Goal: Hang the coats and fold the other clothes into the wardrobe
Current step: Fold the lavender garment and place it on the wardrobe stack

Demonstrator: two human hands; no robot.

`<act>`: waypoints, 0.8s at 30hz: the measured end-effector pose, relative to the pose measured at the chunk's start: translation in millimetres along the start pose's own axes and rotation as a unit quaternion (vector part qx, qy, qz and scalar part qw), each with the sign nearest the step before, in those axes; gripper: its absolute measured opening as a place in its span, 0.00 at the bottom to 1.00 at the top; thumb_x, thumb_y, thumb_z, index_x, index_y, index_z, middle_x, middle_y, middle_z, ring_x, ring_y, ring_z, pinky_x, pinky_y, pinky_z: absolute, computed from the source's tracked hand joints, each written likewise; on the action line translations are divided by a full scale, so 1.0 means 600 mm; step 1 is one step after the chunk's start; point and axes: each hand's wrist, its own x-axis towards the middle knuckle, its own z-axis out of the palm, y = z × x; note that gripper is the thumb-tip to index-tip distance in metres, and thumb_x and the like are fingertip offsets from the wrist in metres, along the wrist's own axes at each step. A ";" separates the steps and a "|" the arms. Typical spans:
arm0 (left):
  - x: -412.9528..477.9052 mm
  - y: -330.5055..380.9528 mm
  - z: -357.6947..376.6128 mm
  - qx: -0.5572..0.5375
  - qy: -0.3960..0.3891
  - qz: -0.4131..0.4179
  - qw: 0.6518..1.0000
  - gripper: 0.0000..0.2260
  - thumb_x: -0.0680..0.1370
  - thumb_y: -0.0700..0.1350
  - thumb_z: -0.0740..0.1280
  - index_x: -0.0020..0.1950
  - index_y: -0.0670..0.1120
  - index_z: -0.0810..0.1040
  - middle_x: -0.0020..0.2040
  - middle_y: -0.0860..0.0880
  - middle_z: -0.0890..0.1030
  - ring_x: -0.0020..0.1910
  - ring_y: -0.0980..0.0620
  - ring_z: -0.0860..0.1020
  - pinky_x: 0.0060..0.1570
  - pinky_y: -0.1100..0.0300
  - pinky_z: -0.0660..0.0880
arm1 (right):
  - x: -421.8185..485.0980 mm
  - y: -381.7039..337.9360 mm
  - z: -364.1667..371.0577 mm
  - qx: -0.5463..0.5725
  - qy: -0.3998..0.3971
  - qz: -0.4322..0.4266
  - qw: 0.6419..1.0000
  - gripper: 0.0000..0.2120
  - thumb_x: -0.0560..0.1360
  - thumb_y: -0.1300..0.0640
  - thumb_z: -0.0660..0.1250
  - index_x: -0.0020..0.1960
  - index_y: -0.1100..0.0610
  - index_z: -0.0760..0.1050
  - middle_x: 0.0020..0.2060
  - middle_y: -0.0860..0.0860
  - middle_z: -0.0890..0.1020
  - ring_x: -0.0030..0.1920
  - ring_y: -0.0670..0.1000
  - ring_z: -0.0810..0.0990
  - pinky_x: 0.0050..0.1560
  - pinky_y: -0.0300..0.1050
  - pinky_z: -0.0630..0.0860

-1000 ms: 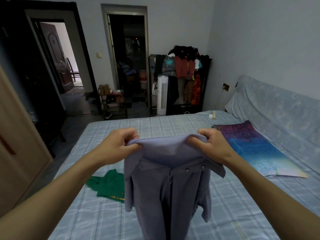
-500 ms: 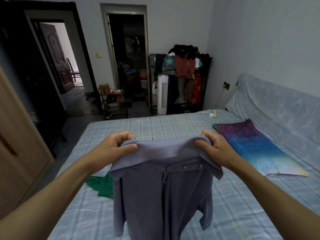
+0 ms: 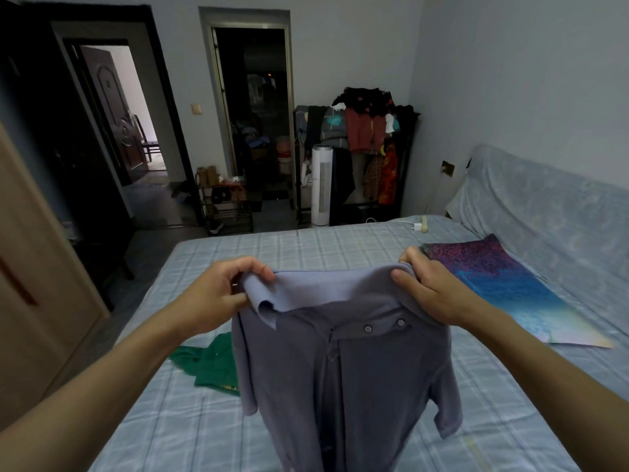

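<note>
A blue-grey polo shirt (image 3: 343, 376) hangs in the air above the bed (image 3: 306, 243), held up by its top edge. My left hand (image 3: 218, 294) pinches the shirt's left shoulder, where the cloth is bunched. My right hand (image 3: 430, 291) grips the right shoulder beside the collar. The button placket with two buttons faces me. A green garment (image 3: 207, 362) lies crumpled on the bed, partly hidden behind the shirt's left side.
A purple-and-blue printed sheet (image 3: 503, 284) lies on the bed's right side. A wooden wardrobe door (image 3: 37, 284) stands at the left. A loaded clothes rack (image 3: 360, 131) and a white tower fan (image 3: 320, 185) stand beyond the bed, beside a dark doorway (image 3: 255, 114).
My hands have moved farther apart, spreading the shirt's shoulders. The left hand now pinches a bunched fold, and more of the green garment shows.
</note>
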 end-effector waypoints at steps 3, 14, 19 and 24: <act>0.008 -0.002 0.000 0.039 0.095 0.030 0.994 0.17 0.73 0.26 0.67 0.48 0.48 0.83 0.48 0.50 0.85 0.51 0.51 0.82 0.53 0.53 0.79 | -0.006 -0.006 -0.017 0.033 -0.041 -0.034 0.998 0.10 0.77 0.39 0.60 0.49 0.45 0.67 0.38 0.45 0.77 0.38 0.44 0.75 0.39 0.39 0.71; 0.019 -0.009 -0.011 0.011 0.160 -0.012 0.987 0.03 0.78 0.39 0.69 0.46 0.44 0.82 0.45 0.41 0.83 0.44 0.46 0.82 0.47 0.45 0.79 | -0.015 -0.008 -0.044 0.150 -0.141 -0.079 0.975 0.29 0.75 0.62 0.70 0.71 0.45 0.67 0.47 0.49 0.78 0.47 0.53 0.79 0.50 0.50 0.76; 0.012 -0.007 -0.010 0.029 0.154 -0.011 0.988 0.11 0.78 0.39 0.69 0.40 0.54 0.83 0.40 0.51 0.84 0.41 0.51 0.83 0.39 0.62 0.78 | -0.015 -0.017 -0.018 0.111 -0.031 -0.125 0.985 0.16 0.72 0.65 0.74 0.58 0.53 0.80 0.52 0.41 0.84 0.54 0.41 0.82 0.54 0.33 0.75; 0.007 -0.008 -0.009 0.032 0.150 -0.026 0.988 0.08 0.78 0.41 0.69 0.42 0.52 0.83 0.39 0.49 0.84 0.38 0.53 0.82 0.38 0.60 0.77 | -0.007 -0.026 0.005 0.128 0.049 -0.108 0.985 0.11 0.74 0.63 0.67 0.35 0.52 0.78 0.28 0.45 0.76 0.30 0.41 0.72 0.33 0.37 0.68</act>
